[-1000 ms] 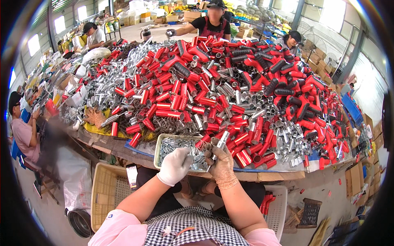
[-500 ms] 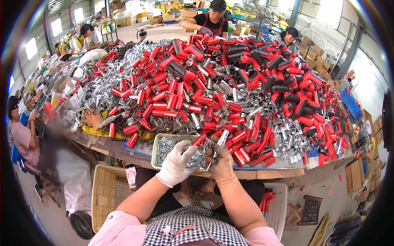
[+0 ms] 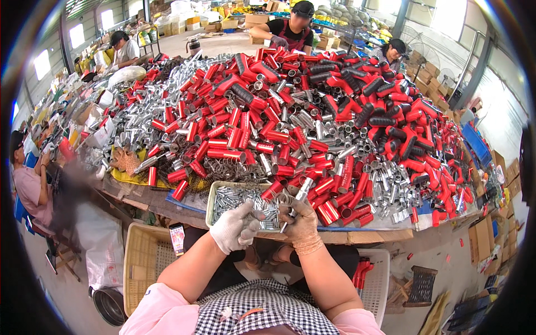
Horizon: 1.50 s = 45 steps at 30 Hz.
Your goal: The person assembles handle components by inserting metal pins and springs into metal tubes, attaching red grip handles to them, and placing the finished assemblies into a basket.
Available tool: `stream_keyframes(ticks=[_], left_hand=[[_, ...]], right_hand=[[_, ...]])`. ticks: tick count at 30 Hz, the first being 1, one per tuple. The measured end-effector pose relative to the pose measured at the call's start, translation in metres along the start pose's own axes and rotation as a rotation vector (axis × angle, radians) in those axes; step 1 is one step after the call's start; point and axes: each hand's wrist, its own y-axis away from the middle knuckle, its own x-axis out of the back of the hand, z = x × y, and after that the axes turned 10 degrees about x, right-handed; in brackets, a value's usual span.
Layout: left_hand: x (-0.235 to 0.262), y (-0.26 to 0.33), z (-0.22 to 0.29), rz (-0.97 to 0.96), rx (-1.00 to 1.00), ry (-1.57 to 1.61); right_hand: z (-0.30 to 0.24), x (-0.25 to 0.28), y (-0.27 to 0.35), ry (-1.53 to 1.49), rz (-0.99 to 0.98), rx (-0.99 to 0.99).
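Note:
My left hand [image 3: 234,228], in a white glove, is closed with curled fingers at the near edge of a pale tray [image 3: 211,205]. Whatever its fingers hold, if anything, is hidden. Silver metal pins [image 3: 241,201] fill that tray. To its right my right hand [image 3: 304,222], in a worn brownish glove, is shut on a silver metal tube [image 3: 304,188], whose upper end sticks out tilted to the right. A thin metal rod shows below those fingers. Just beyond the hands lies a red tube [image 3: 272,191].
A high heap of red tubes [image 3: 226,155], silver tubes and red-and-black handles [image 3: 410,139] covers the table. Wire springs [image 3: 223,170] lie behind the tray. A yellow crate [image 3: 134,268] and a white crate [image 3: 382,285] flank my legs. Other people work around the table.
My left hand has drawn back slightly toward me, and its spread fingers have curled in. My right hand keeps its grip on the silver tube, almost in place.

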Motion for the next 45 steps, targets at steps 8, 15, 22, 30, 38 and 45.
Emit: stream_keyframes(ticks=[8,15,22,30,38,45], left_hand=[[0.011,0.003,0.002,0.307,-1.017,-0.024],[0.043,0.031,0.002,0.457,-1.147,-0.086],[0.048,0.046,-0.007,0.496,-1.019,-0.351],[0.033,0.060,-0.008,0.284,-0.754,-0.719],[0.010,0.059,-0.006,-0.001,-0.449,-0.993],[-0.016,0.056,-0.035,-0.013,-0.653,-1.596]], right_hand=[[0.005,-0.012,-0.001,-0.063,0.032,0.031],[-0.007,-0.032,0.004,0.455,-0.069,0.055],[-0.063,-0.048,0.000,0.284,-0.050,-0.262],[-0.104,-0.037,0.078,1.482,-0.974,0.487],[-0.115,-0.027,0.097,1.688,-0.818,0.434],[-0.095,-0.017,0.097,1.652,-0.927,0.664]])
